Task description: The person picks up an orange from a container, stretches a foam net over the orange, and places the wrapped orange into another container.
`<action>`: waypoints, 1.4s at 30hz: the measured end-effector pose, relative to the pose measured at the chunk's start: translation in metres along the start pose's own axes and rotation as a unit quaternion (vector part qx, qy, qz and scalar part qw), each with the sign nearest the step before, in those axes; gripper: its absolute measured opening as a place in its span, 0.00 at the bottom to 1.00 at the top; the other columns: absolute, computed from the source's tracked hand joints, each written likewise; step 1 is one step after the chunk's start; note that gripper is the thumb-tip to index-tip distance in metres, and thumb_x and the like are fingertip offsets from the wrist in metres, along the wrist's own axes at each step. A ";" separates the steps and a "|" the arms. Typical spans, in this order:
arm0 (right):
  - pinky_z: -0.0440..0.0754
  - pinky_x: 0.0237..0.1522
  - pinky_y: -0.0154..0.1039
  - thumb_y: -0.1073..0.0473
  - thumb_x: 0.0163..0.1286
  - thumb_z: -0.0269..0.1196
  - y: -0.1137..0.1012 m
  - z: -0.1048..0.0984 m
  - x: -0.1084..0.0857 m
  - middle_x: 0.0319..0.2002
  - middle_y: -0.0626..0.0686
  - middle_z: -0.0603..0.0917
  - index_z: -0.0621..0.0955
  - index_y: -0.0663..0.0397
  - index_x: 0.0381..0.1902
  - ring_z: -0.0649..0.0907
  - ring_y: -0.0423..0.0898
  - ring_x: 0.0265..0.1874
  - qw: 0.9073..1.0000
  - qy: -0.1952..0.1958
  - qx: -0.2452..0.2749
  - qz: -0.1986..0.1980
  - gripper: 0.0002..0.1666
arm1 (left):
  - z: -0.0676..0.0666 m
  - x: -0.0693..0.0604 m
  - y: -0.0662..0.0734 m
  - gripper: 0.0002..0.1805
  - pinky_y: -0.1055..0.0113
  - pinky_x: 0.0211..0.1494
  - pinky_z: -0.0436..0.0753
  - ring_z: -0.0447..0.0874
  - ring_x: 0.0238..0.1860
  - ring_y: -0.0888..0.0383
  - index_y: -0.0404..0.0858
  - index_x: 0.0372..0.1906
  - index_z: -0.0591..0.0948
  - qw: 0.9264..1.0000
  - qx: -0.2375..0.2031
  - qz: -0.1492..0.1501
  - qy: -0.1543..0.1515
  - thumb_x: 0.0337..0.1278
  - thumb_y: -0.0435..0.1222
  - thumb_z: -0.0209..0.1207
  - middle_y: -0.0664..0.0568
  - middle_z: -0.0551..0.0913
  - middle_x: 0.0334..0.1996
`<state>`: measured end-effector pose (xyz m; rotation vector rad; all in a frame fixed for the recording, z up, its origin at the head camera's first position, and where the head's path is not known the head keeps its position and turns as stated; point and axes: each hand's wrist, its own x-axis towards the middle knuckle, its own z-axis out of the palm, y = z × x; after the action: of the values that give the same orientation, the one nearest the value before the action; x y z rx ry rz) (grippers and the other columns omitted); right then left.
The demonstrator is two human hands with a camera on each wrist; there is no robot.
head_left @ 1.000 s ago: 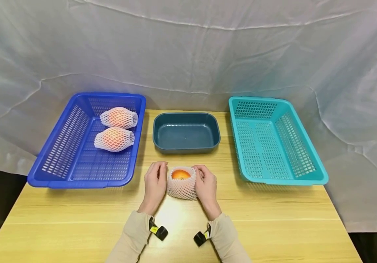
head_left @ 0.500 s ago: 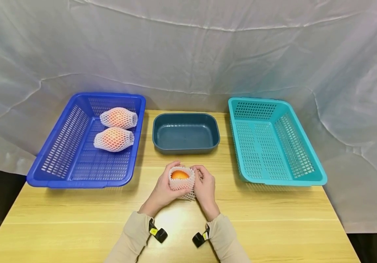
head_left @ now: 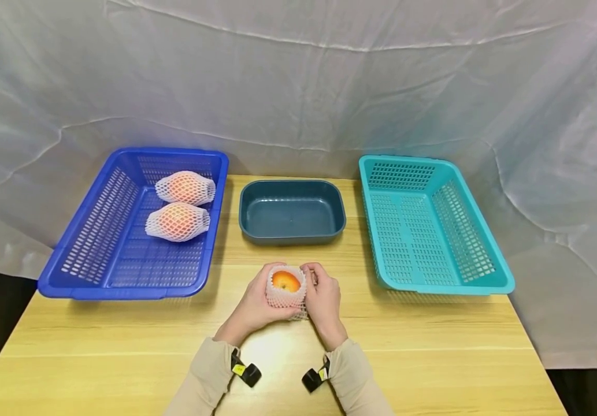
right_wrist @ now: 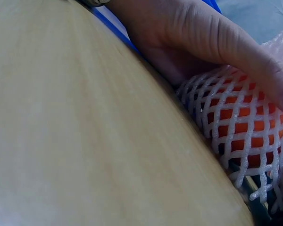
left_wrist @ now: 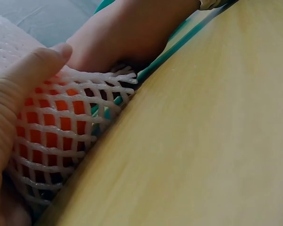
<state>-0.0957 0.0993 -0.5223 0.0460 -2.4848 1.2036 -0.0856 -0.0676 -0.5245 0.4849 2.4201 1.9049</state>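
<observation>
An orange-red fruit (head_left: 285,281), apple-like with a dimple on top, sits inside a white foam net (head_left: 284,299) near the middle of the table. The net's upper rim is bunched around it, leaving the fruit's top bare. My left hand (head_left: 258,300) wraps the netted fruit from the left, its thumb across the front. At the right side, my right hand (head_left: 323,294) pinches the net's edge with curled fingers. Red skin shows through the mesh in the left wrist view, where the net's loose lower edge (left_wrist: 125,87) stands out beyond the fruit.
Two netted fruits lie in the blue basket (head_left: 201,271) on the left. A dark teal tub (head_left: 293,238) stands behind my hands, and a turquoise basket (head_left: 446,287) is on the right. Grey cloth (head_left: 298,86) hangs behind the wooden table (head_left: 423,358).
My left hand has gone from the net's left side to wrapping around it, thumb in front. The fruit's top has tipped slightly toward me. My right hand stays at the net's right edge.
</observation>
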 end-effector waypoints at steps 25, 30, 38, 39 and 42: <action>0.71 0.16 0.42 0.53 0.70 0.64 0.000 -0.004 -0.001 0.16 0.47 0.79 0.87 0.49 0.35 0.79 0.49 0.16 0.991 0.007 -0.134 -0.022 0.08 | -0.006 0.000 -0.003 0.58 0.44 0.73 0.59 0.48 0.77 0.49 0.42 0.67 0.67 0.995 0.093 -0.003 -0.029 0.21 0.46 0.85 0.46 0.63 0.72; 0.71 0.16 0.42 0.54 0.66 0.67 0.001 -0.003 0.000 0.17 0.46 0.80 0.87 0.48 0.33 0.79 0.49 0.16 0.992 0.015 -0.125 -0.021 0.06 | -0.006 -0.001 -0.004 0.56 0.44 0.70 0.64 0.59 0.72 0.47 0.42 0.67 0.68 0.995 0.094 -0.010 -0.017 0.22 0.45 0.84 0.44 0.63 0.72; 0.72 0.22 0.37 0.55 0.68 0.66 0.001 -0.002 0.000 0.26 0.45 0.82 0.86 0.51 0.34 0.76 0.41 0.20 0.996 0.047 -0.062 -0.048 0.07 | -0.002 -0.003 -0.002 0.53 0.51 0.56 0.79 0.79 0.50 0.56 0.47 0.64 0.68 0.999 0.035 -0.009 0.028 0.23 0.42 0.84 0.54 0.79 0.51; 0.73 0.23 0.36 0.55 0.69 0.65 0.001 -0.001 0.001 0.28 0.46 0.83 0.86 0.52 0.35 0.77 0.40 0.22 0.997 0.051 -0.036 -0.054 0.07 | -0.002 -0.003 -0.001 0.53 0.51 0.56 0.79 0.79 0.50 0.56 0.48 0.64 0.67 0.999 0.025 -0.005 0.037 0.23 0.42 0.84 0.54 0.79 0.51; 0.77 0.31 0.33 0.60 0.73 0.60 0.002 -0.001 0.001 0.34 0.50 0.84 0.85 0.56 0.42 0.80 0.43 0.29 0.993 0.034 0.083 -0.075 0.08 | -0.002 -0.003 0.000 0.54 0.51 0.58 0.78 0.78 0.51 0.55 0.48 0.64 0.65 0.998 -0.004 -0.005 0.068 0.23 0.42 0.84 0.53 0.78 0.53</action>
<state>-0.0965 0.1010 -0.5227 0.2274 -2.2743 1.3215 -0.0836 -0.0706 -0.5241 0.3525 2.4897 2.0036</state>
